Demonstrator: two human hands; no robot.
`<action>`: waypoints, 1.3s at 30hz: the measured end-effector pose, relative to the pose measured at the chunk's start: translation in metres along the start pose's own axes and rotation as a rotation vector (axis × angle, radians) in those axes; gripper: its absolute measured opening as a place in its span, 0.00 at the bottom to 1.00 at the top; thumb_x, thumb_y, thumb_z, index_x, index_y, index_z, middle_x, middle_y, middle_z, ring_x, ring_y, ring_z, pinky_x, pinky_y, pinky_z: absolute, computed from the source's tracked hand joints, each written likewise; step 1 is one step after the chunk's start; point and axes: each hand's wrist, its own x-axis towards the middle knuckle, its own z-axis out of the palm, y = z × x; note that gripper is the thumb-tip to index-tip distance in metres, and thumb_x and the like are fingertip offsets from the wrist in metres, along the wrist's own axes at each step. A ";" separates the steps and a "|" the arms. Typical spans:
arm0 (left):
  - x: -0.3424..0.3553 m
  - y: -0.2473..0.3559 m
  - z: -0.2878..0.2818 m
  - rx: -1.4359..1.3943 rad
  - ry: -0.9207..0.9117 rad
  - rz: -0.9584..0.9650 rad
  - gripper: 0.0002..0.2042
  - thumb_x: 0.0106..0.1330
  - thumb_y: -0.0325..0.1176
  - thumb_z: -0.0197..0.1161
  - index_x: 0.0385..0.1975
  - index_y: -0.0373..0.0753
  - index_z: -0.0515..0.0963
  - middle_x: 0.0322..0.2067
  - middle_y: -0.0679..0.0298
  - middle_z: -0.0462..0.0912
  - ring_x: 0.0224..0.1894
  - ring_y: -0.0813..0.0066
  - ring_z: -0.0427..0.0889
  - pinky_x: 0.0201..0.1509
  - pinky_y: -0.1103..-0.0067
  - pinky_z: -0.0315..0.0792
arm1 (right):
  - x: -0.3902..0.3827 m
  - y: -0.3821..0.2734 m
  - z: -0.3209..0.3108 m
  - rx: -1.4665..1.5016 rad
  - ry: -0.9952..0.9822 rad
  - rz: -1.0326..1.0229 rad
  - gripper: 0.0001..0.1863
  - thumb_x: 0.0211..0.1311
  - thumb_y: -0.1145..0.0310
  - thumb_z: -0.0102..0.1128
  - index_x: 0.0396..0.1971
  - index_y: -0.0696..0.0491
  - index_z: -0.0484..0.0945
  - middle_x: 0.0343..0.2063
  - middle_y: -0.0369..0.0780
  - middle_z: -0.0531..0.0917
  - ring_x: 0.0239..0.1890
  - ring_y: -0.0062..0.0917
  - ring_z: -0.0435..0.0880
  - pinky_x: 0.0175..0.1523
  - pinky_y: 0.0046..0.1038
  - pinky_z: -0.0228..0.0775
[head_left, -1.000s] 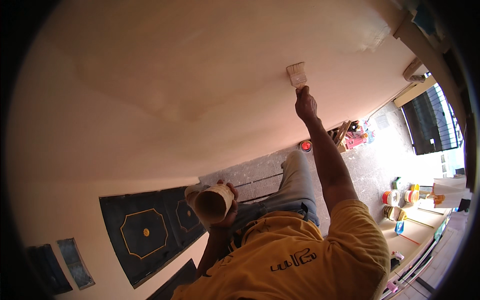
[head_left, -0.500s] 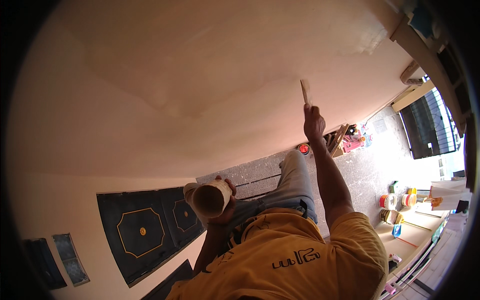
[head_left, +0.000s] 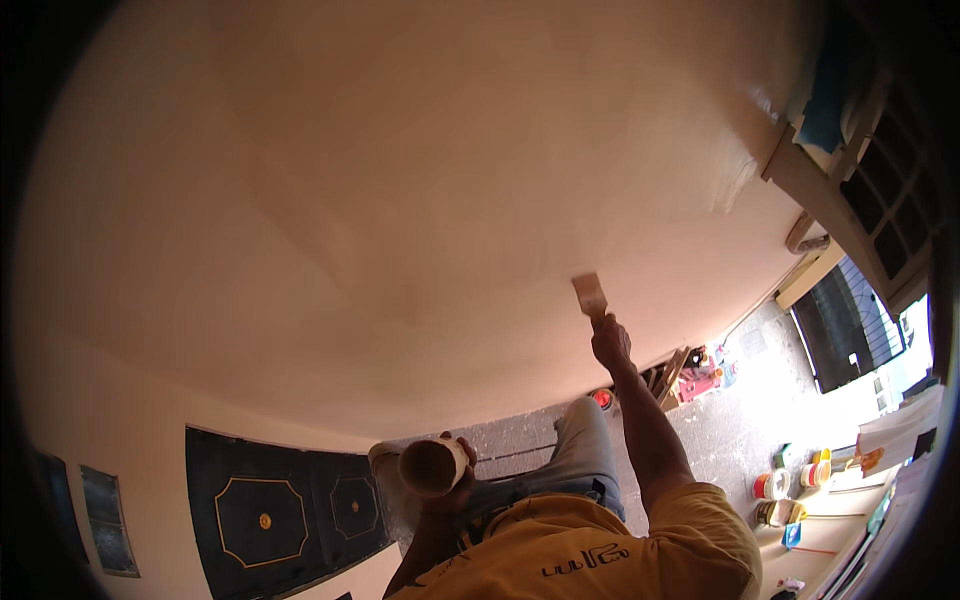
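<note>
A wide flat paintbrush [head_left: 589, 291] is in my right hand [head_left: 611, 343], fingers closed round its handle. Its broad face shows, and the bristle end is at the pale pinkish wall [head_left: 420, 200]; whether the tip presses on it is hard to tell. Low on the left, my left hand [head_left: 466, 482] is wrapped round a pale round pot [head_left: 460, 462]. The pot's dark mouth faces up, and its contents cannot be made out. Darker, damp-looking patches spread over the wall left of the brush.
A dark double door [head_left: 262, 515] with gold trim is at lower left. By the wall's foot sit a can with red inside [head_left: 601, 399] and wooden pieces [head_left: 667, 377]. Several paint buckets [head_left: 771, 485] stand at right, and a dark gate [head_left: 850, 325] lies beyond.
The view has tilted, so the scene sits lower in the picture. My right hand has turned the brush from edge-on to its broad face. My left hand still holds the pot.
</note>
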 end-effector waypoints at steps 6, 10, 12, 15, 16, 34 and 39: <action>0.011 -0.002 0.004 0.001 -0.023 -0.032 0.34 0.63 0.55 0.69 0.64 0.41 0.72 0.61 0.51 0.73 0.69 0.52 0.68 0.61 0.50 0.79 | 0.030 -0.025 -0.071 0.201 -0.114 0.048 0.20 0.72 0.58 0.56 0.25 0.59 0.77 0.17 0.48 0.80 0.21 0.45 0.84 0.27 0.44 0.74; 0.003 0.012 -0.018 0.026 -0.049 -0.024 0.34 0.63 0.55 0.70 0.64 0.41 0.73 0.60 0.52 0.75 0.69 0.53 0.69 0.61 0.52 0.79 | 0.001 -0.125 -0.177 0.567 -0.113 0.024 0.18 0.72 0.61 0.56 0.21 0.52 0.71 0.13 0.30 0.72 0.13 0.15 0.71 0.15 0.25 0.61; 0.005 0.011 -0.027 0.031 -0.076 -0.021 0.34 0.62 0.54 0.71 0.63 0.42 0.73 0.60 0.53 0.75 0.68 0.53 0.69 0.61 0.53 0.79 | -0.015 -0.141 -0.208 0.628 -0.043 -0.020 0.17 0.73 0.61 0.55 0.23 0.54 0.72 0.14 0.31 0.73 0.13 0.16 0.71 0.15 0.25 0.61; 0.002 0.017 -0.039 0.020 -0.052 -0.006 0.32 0.62 0.54 0.71 0.62 0.43 0.75 0.60 0.55 0.76 0.68 0.54 0.70 0.60 0.54 0.80 | -0.022 -0.149 -0.198 0.720 0.138 -0.089 0.16 0.76 0.61 0.52 0.31 0.57 0.76 0.16 0.35 0.75 0.12 0.19 0.72 0.17 0.27 0.65; 0.004 0.018 -0.043 0.021 -0.045 -0.003 0.31 0.63 0.54 0.71 0.61 0.43 0.76 0.60 0.57 0.76 0.68 0.55 0.70 0.60 0.54 0.80 | -0.016 -0.142 -0.181 0.711 0.232 -0.157 0.15 0.76 0.60 0.53 0.32 0.55 0.76 0.16 0.34 0.74 0.12 0.17 0.72 0.16 0.25 0.64; 0.018 0.007 -0.029 0.234 0.241 0.326 0.23 0.68 0.58 0.58 0.45 0.45 0.83 0.43 0.59 0.88 0.49 0.52 0.84 0.57 0.57 0.80 | -0.153 -0.052 0.000 1.198 -0.707 0.280 0.20 0.63 0.73 0.61 0.56 0.56 0.76 0.25 0.40 0.81 0.25 0.26 0.83 0.25 0.30 0.75; 0.029 -0.003 -0.013 0.233 0.251 0.307 0.22 0.68 0.58 0.58 0.45 0.45 0.83 0.43 0.59 0.88 0.49 0.52 0.84 0.56 0.57 0.80 | -0.161 -0.090 -0.040 1.369 -0.951 0.160 0.26 0.68 0.64 0.65 0.60 0.63 0.72 0.35 0.42 0.81 0.41 0.32 0.86 0.41 0.35 0.83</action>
